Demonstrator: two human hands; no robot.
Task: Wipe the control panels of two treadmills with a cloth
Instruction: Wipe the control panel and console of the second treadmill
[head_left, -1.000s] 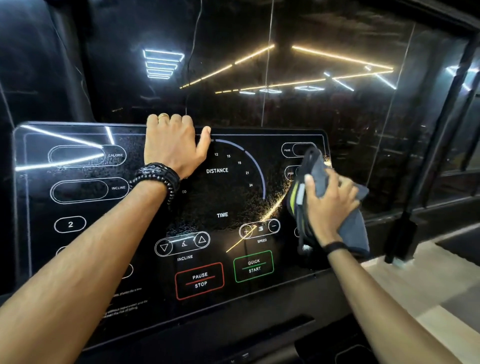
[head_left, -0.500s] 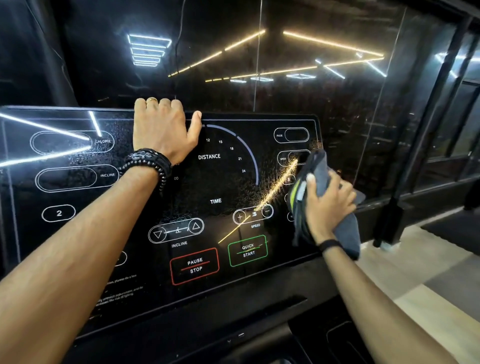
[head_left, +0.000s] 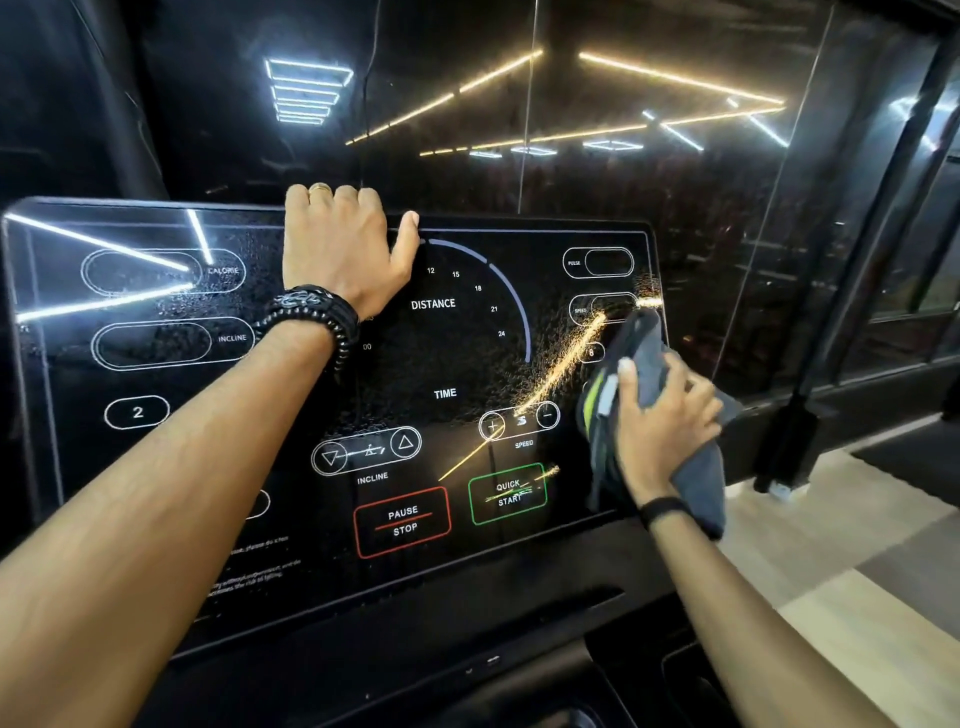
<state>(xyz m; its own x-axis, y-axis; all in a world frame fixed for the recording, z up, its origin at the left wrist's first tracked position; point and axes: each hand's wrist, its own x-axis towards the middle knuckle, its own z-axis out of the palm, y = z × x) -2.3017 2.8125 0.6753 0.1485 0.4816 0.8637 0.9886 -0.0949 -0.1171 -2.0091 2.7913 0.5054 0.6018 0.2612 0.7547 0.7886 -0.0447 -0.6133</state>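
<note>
A black glossy treadmill control panel (head_left: 447, 364) fills the middle of the head view, with white outlined buttons, a red PAUSE STOP box and a green QUICK START box. My left hand (head_left: 343, 249) grips the panel's top edge, fingers curled over it, thumb lying on the glass. A grey cloth (head_left: 696, 478) with a yellow-green stripe is bunched against the panel's right side. My right hand (head_left: 660, 421) holds this cloth and presses it on the glass near the right edge, below the SPEED readout. Only one treadmill panel is in view.
A dark glass wall (head_left: 571, 182) with reflected ceiling light strips stands right behind the panel. A black post (head_left: 810, 389) rises at the right. Pale floor tiles (head_left: 857, 561) lie at the lower right. The console's dark lower housing (head_left: 467, 660) sits below the panel.
My right hand with the cloth has slid down the panel's right side by a short way. My left hand has kept its grip on the top edge. The camera has shifted slightly.
</note>
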